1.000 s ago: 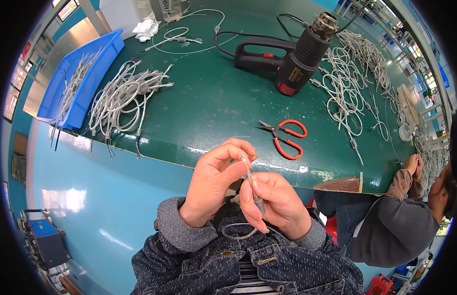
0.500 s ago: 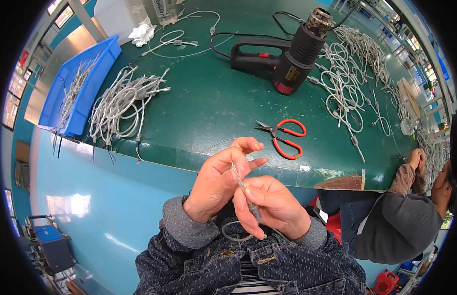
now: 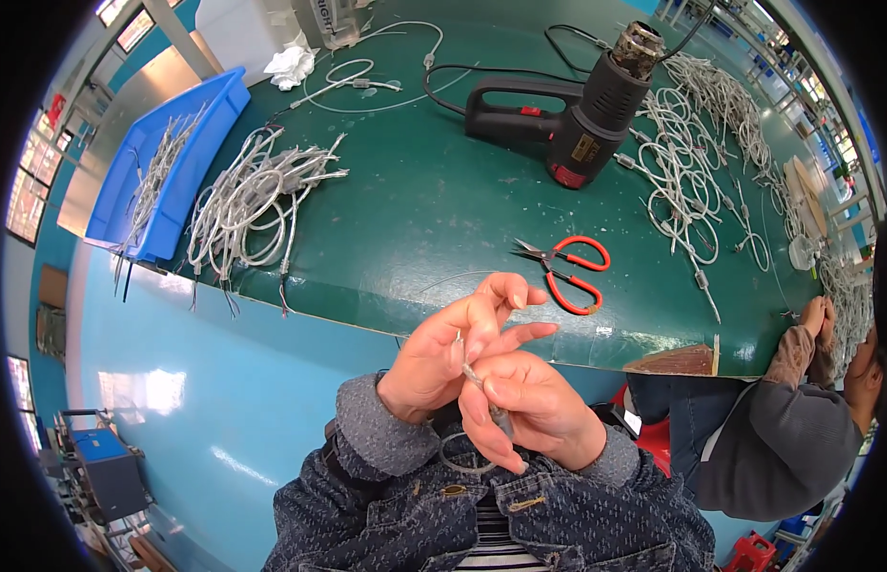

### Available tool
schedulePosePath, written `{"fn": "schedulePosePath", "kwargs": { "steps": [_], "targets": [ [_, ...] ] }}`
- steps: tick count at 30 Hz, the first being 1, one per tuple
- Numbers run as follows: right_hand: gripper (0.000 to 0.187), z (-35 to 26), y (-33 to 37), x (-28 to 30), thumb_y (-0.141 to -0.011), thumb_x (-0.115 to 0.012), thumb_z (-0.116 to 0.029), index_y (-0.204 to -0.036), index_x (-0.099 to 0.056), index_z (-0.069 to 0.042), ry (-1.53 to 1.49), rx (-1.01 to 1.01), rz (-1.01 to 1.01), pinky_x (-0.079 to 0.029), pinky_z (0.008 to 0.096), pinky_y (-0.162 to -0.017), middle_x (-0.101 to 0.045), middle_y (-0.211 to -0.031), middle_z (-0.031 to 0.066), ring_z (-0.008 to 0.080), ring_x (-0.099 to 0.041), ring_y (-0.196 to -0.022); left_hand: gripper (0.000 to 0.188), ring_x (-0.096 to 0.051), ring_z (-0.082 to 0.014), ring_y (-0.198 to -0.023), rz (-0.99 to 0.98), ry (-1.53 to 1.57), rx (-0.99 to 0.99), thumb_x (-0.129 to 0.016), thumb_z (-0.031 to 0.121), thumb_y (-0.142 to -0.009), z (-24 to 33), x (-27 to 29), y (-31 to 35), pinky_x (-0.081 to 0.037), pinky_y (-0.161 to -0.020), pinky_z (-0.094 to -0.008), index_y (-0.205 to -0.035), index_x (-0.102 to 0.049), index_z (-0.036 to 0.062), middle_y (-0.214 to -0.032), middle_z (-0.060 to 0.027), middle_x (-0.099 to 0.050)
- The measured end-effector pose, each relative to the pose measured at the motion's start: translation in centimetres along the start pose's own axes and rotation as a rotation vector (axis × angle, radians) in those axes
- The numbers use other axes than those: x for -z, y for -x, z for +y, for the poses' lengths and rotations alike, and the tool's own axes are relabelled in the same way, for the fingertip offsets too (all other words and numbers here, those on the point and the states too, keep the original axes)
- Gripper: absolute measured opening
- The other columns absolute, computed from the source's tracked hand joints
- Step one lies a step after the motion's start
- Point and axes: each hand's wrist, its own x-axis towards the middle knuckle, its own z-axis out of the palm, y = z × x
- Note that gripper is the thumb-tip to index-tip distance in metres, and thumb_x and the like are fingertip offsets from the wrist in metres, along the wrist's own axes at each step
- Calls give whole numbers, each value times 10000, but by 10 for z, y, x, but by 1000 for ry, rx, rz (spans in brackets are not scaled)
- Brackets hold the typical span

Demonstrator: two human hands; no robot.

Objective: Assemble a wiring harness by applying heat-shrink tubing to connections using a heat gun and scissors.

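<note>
In front of my chest, over the table's near edge, a grey cable (image 3: 501,419) is between my two hands. My right hand (image 3: 534,405) pinches it near its thicker grey sleeve, and part of the cable loops down below. My left hand (image 3: 453,338) closes thumb and forefinger on the cable's frayed, stripped end, while the other fingers are lifted. The hands almost touch. Just beyond them on the green table lie scissors (image 3: 569,273) with red handles, blades apart and pointing left.
A black heat gun (image 3: 596,114) stands nozzle up on the green table (image 3: 396,210). Left are a cable bundle (image 3: 248,195) and a blue tray (image 3: 172,214) with wires. More coiled cables (image 3: 677,181) lie right, where another person (image 3: 786,419) sits. Crumpled white tissue (image 3: 291,63) is far left.
My left fingers have slid down closer to my right hand, covering more of the stripped end. The whole view has shifted slightly, so the table things appear further right.
</note>
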Motion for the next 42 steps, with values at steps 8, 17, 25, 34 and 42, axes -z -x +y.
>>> {"fn": "schedulePosePath", "kwargs": {
  "steps": [8, 17, 25, 34, 42],
  "targets": [
    [262, -7, 1, -13, -970, -427, -171, -882, -545, 46, 329, 115, 305, -419, 247, -395, -570, -645, 134, 179, -549, -465, 331, -411, -245, -1163, 176, -253, -76, -602, 372, -873, 5, 6, 3, -370, -1005, -466, -774, -555, 60, -1116, -108, -455],
    [220, -5, 1, -9, -955, -446, -123, -881, -561, 50, 434, 173, 391, -461, 255, -454, -600, -685, 151, 188, -581, -509, 266, -468, -277, -1108, 190, -745, -157, -597, 233, -876, 28, -2, 7, -411, -921, -408, -829, -638, -26, -1036, -154, -543],
    [197, -1, 1, -10, -946, -440, -89, -885, -568, 48, 771, 224, 490, -479, 250, -515, -620, -724, 128, 183, -612, -591, 149, -538, -265, -1001, 267, -991, -132, -612, 91, -818, 38, -18, 7, -440, -842, -360, -772, -668, -39, -902, -128, -615],
    [175, -3, -2, -13, -931, -457, -65, -918, -583, 56, 721, 223, 441, -501, 303, -668, -628, -781, 122, 199, -624, -707, 136, -549, -238, -961, 293, -640, 58, -604, 75, -827, 40, -18, 11, -442, -821, -348, -789, -663, -41, -863, -117, -632],
    [176, -3, 2, -1, -919, -487, -62, -943, -607, 65, 626, 267, 374, -493, 309, -693, -630, -794, 124, 203, -618, -719, 182, -579, -213, -880, 406, -523, 159, -552, 99, -872, 47, -41, 10, -476, -766, -312, -892, -636, -61, -964, -150, -627]
  ]
}}
